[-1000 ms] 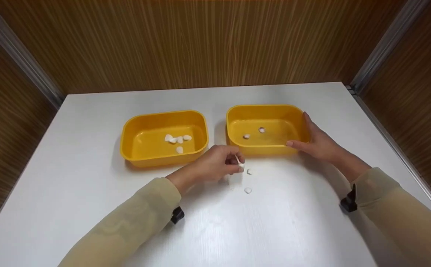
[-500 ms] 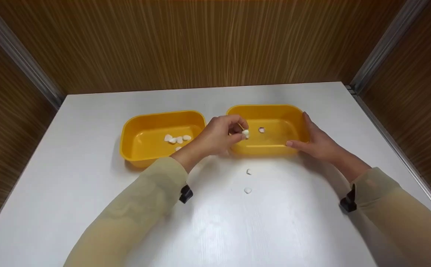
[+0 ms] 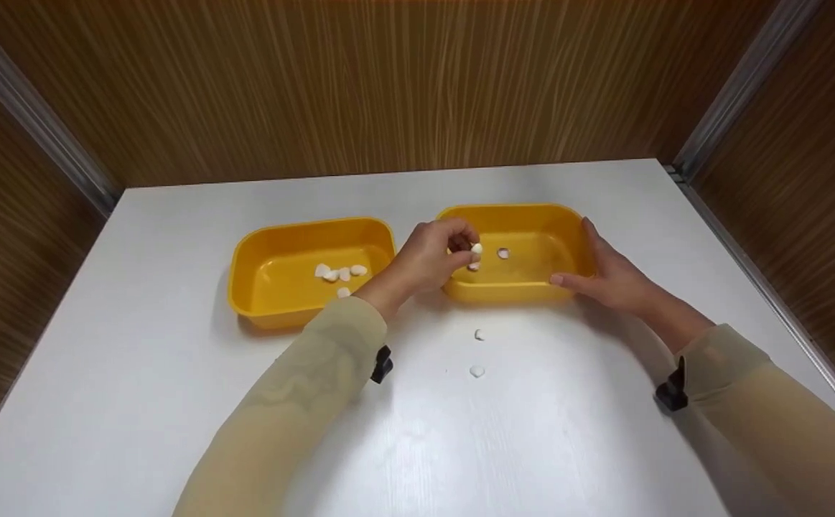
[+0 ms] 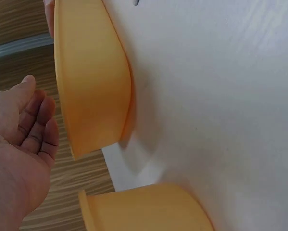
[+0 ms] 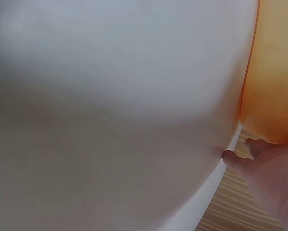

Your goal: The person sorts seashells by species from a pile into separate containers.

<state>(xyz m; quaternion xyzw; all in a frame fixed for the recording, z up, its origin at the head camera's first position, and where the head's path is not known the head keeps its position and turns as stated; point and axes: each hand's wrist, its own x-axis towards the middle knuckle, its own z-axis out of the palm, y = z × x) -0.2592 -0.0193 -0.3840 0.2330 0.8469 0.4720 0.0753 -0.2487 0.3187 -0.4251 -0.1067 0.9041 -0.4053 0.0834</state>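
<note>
My left hand [image 3: 426, 257] is over the left end of the right yellow plastic box [image 3: 510, 293], pinching a small white shell [image 3: 477, 248] between thumb and fingertips. In the left wrist view the shell is hidden behind the curled fingers. Inside that box lie two shells, one [image 3: 503, 253] near the middle and another [image 3: 473, 266] just below my left fingertips. My right hand [image 3: 614, 276] holds the same box at its right end, thumb over the front rim and fingers along the side wall. The right wrist view shows this hand [image 5: 271, 175] against the box wall [image 5: 273, 72].
A second yellow box [image 3: 273, 316] stands to the left, holding several white shells [image 3: 331, 275]. On the white table [image 3: 460, 445], in front of the right box, lie two more shells, a curved one [image 3: 479, 334] and a rounder one [image 3: 477, 371]. Wood-grain panels [image 3: 388, 86] enclose the table.
My left hand has carried the white shell from the table in front of the right box up and over into that box. The right hand has stayed on the box.
</note>
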